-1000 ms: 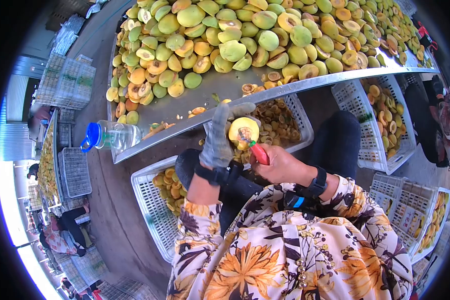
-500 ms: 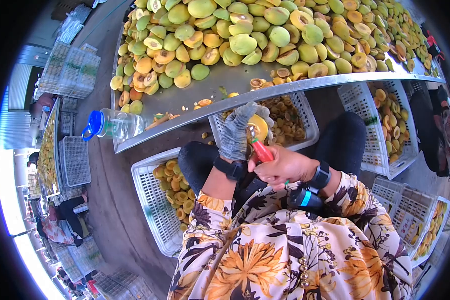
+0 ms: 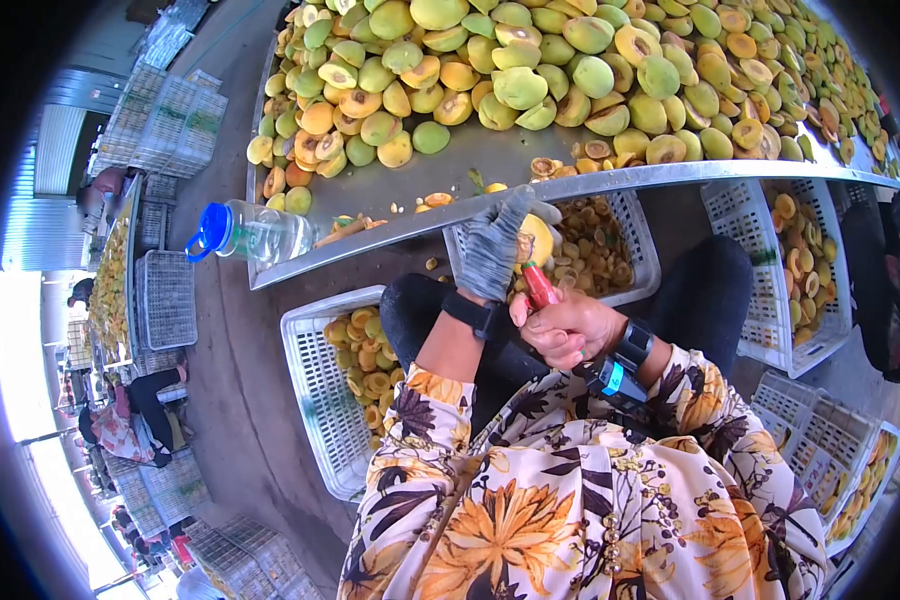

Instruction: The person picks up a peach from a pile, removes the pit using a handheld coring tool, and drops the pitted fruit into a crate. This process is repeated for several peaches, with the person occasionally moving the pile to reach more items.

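My left hand (image 3: 491,252), in a grey knit glove, is closed around a yellow apricot half (image 3: 540,238) just below the metal table's edge. The brown centre of its cut face shows. In my bare right hand (image 3: 577,326) is a red-handled pitting tool (image 3: 539,285), its tip against the fruit; the tip's shape is hidden. Below my hands stands a white crate (image 3: 652,262) holding many brownish pieces. Heaped apricot halves (image 3: 518,88), green and yellow, cover much of the metal table (image 3: 390,185) in front.
A clear bottle with a blue lid (image 3: 260,232) lies at the table's left corner. White crates of apricot halves stand left (image 3: 320,400) and right (image 3: 750,270) of my legs. Further crates (image 3: 165,120) are stacked on the far left, where other people (image 3: 130,415) sit.
The whole view has shifted slightly, so the table and crates appear further right. Both hands keep their hold; the right wrist has turned a little and the tool's tip stays at the apricot half.
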`<action>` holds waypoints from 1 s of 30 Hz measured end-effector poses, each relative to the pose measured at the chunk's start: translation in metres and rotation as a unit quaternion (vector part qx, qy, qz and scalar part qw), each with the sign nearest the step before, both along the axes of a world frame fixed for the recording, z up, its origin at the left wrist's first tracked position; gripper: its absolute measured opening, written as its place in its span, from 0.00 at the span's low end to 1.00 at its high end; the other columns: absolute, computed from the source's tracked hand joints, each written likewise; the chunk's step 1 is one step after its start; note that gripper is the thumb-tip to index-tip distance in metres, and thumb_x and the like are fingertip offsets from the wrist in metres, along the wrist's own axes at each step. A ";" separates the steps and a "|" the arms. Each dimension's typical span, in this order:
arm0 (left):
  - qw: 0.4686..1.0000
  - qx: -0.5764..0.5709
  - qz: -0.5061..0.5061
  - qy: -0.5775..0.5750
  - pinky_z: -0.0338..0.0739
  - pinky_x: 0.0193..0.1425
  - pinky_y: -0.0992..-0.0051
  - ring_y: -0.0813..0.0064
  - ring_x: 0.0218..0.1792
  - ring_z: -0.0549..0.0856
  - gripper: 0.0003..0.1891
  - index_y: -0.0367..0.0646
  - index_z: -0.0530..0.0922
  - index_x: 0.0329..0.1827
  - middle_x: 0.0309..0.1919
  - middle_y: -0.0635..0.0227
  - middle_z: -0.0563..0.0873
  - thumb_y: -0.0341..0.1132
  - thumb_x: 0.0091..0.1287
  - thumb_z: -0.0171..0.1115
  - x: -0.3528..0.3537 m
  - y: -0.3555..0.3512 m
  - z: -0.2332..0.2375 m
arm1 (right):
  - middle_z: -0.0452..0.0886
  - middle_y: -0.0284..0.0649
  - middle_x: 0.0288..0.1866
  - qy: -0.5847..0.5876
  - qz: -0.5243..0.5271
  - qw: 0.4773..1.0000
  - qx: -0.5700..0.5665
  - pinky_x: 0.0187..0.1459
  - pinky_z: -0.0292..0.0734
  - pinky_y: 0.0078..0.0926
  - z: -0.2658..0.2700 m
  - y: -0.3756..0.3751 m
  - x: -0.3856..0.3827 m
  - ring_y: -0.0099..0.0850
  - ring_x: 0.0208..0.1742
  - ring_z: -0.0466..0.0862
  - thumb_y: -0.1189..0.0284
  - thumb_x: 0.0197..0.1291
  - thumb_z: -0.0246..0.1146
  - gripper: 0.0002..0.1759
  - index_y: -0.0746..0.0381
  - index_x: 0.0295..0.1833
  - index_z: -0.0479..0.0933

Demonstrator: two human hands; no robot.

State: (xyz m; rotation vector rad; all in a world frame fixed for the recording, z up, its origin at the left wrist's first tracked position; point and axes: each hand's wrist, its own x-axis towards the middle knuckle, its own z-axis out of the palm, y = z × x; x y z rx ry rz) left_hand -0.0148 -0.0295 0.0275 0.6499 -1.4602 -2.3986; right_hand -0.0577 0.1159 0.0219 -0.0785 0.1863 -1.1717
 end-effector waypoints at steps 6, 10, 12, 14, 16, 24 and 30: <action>0.953 0.260 0.149 -0.034 0.79 0.22 0.73 0.64 0.20 0.82 0.27 0.40 0.75 0.43 0.25 0.55 0.82 0.59 0.62 0.52 0.000 -0.010 -0.002 | 0.62 0.30 0.14 0.067 -0.042 0.994 -0.081 0.09 0.56 0.15 0.013 0.007 -0.012 0.14 0.08 0.59 0.79 0.61 0.51 0.08 0.60 0.45 0.69; 0.974 0.079 0.210 -0.025 0.79 0.23 0.74 0.67 0.28 0.84 0.26 0.39 0.76 0.43 0.29 0.61 0.83 0.56 0.60 0.58 0.087 -0.051 0.004 | 0.66 0.31 0.18 0.268 -0.058 0.961 0.044 0.12 0.59 0.16 0.025 0.024 -0.048 0.15 0.10 0.63 0.75 0.60 0.55 0.06 0.60 0.43 0.71; 0.957 -0.048 0.237 -0.160 0.79 0.29 0.73 0.67 0.22 0.82 0.21 0.42 0.78 0.43 0.27 0.60 0.83 0.52 0.60 0.60 0.140 -0.073 0.009 | 0.74 0.35 0.20 0.623 0.030 0.777 0.079 0.16 0.68 0.24 0.015 0.025 -0.053 0.25 0.13 0.72 0.73 0.55 0.59 0.05 0.61 0.37 0.74; 0.766 -0.489 0.097 -0.405 0.79 0.39 0.72 0.65 0.30 0.84 0.21 0.41 0.80 0.45 0.33 0.61 0.84 0.48 0.56 0.65 0.185 -0.104 0.003 | 0.76 0.39 0.21 0.834 -0.001 0.552 0.019 0.20 0.71 0.29 -0.041 0.041 -0.053 0.33 0.17 0.76 0.72 0.52 0.60 0.06 0.62 0.34 0.74; 0.546 -0.653 0.042 -0.523 0.72 0.54 0.67 0.59 0.45 0.81 0.22 0.46 0.80 0.47 0.43 0.59 0.82 0.51 0.56 0.63 0.187 -0.118 0.017 | 0.78 0.44 0.22 0.962 -0.034 0.267 -0.039 0.25 0.74 0.34 -0.053 0.039 -0.051 0.40 0.21 0.79 0.71 0.48 0.62 0.08 0.63 0.31 0.74; 0.652 -0.680 0.116 -0.316 0.69 0.59 0.65 0.54 0.54 0.75 0.32 0.42 0.71 0.55 0.51 0.51 0.77 0.52 0.52 0.66 -0.004 -0.204 0.003 | 0.76 0.52 0.22 0.878 -0.093 0.469 -0.031 0.29 0.73 0.41 -0.008 0.025 -0.025 0.50 0.26 0.78 0.69 0.47 0.63 0.11 0.65 0.31 0.72; 0.582 -0.620 0.188 -0.491 0.74 0.53 0.65 0.55 0.49 0.78 0.33 0.41 0.69 0.55 0.46 0.51 0.78 0.42 0.46 0.72 -0.075 -0.199 -0.017 | 0.76 0.53 0.22 0.873 -0.107 0.475 0.039 0.28 0.74 0.41 0.005 0.054 -0.031 0.50 0.26 0.79 0.68 0.49 0.65 0.13 0.65 0.35 0.73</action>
